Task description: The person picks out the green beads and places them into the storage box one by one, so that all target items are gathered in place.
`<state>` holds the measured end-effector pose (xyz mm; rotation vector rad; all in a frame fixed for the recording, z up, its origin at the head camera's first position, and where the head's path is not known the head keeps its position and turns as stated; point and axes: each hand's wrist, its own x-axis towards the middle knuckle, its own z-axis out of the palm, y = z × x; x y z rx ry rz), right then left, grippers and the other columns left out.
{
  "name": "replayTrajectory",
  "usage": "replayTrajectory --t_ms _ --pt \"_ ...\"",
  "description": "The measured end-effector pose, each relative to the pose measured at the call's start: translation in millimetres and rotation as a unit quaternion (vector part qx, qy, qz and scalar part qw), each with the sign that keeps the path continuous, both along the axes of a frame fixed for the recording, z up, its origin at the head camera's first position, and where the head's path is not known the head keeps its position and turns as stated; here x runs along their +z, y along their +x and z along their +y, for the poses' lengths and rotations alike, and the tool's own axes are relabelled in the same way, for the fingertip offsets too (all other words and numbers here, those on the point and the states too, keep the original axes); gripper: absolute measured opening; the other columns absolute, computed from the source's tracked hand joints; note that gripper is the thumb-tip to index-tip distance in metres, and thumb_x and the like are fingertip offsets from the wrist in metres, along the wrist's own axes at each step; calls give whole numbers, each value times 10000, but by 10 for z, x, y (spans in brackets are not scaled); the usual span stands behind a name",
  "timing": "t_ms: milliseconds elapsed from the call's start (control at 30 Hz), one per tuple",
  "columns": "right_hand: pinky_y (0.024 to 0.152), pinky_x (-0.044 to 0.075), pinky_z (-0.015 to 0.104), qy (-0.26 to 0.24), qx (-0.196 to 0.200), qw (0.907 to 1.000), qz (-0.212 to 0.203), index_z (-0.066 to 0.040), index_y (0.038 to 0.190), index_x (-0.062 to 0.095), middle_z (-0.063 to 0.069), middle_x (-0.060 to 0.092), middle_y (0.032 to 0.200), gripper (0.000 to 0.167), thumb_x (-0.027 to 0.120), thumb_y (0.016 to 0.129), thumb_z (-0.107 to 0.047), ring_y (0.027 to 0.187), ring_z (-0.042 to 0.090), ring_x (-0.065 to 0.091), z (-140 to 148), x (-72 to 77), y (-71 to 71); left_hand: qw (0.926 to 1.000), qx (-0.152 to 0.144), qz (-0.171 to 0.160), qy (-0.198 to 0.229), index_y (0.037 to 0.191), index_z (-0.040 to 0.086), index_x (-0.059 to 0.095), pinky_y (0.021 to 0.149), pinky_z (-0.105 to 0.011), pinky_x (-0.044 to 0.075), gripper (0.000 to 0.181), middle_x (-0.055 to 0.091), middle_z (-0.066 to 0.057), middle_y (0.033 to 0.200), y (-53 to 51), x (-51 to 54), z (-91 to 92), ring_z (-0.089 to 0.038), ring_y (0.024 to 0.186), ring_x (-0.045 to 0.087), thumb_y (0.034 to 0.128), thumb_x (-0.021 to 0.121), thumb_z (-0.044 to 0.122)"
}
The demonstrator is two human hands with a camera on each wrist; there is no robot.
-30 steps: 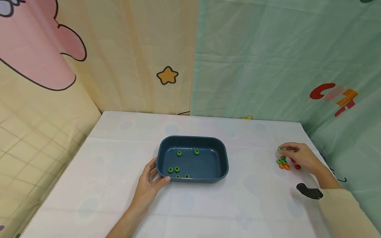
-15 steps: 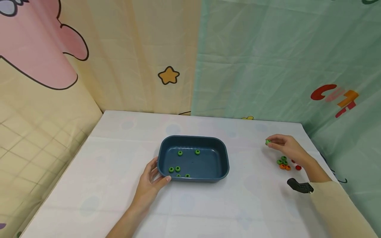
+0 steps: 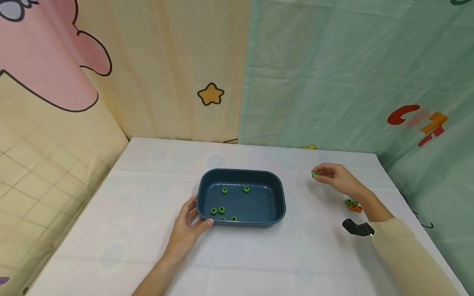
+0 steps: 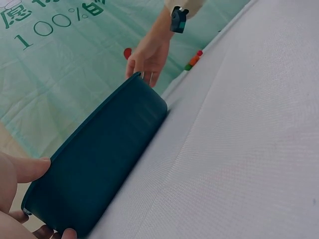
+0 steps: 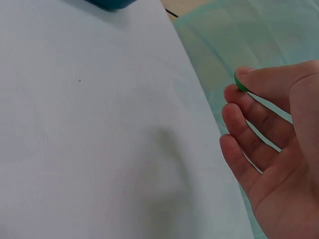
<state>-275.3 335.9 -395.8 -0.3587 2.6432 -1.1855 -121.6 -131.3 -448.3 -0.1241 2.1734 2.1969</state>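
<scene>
A dark blue rectangular tray (image 3: 255, 207) stands mid-table with several green beads (image 3: 221, 210) inside it. My left hand (image 3: 187, 228) grips its near left corner, the thumb on the rim and fingers along the outer side, as the left wrist view of the tray (image 4: 99, 154) also shows. Above the table, right of the tray, my right hand (image 3: 335, 179) pinches one green bead (image 3: 314, 174) between thumb and fingertip. In the right wrist view only a sliver of that bead (image 5: 239, 83) shows, and the other fingers are loosely bent.
A small cluster of green and orange beads (image 3: 355, 208) lies on the right of the white-covered table (image 3: 259, 259), partly behind the right forearm. Red beads (image 4: 200, 53) peek out in the left wrist view. Printed curtains (image 3: 318, 82) hang behind the table.
My right hand has lifted a green bead from the cluster and carried it left toward the tray. My left hand keeps its grip on the tray, which has not moved.
</scene>
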Motion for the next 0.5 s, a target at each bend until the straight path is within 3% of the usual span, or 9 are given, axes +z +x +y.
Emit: replayTrajectory --t_ms 167,500 --pt "908 554 255 -96 221 9997 -13 54 1328 606 174 658 1243 396 672 1032 -201 1123 308 635 -140 25 -33 10000 -22 31 3 1603 123 306 1132 -360 428 860 317 -112 1621 -3 -5 4 -305 1475 347 904 803 55" --pt "884 570 252 -539 798 9952 141 60 1252 647 213 666 1183 307 695 1007 -119 1068 319 660 -481 60 -104 10000 -22 8 69 1605 141 308 1143 -370 421 858 314 -99 1617 -1 -6 1 -292 1476 343 909 804 73"
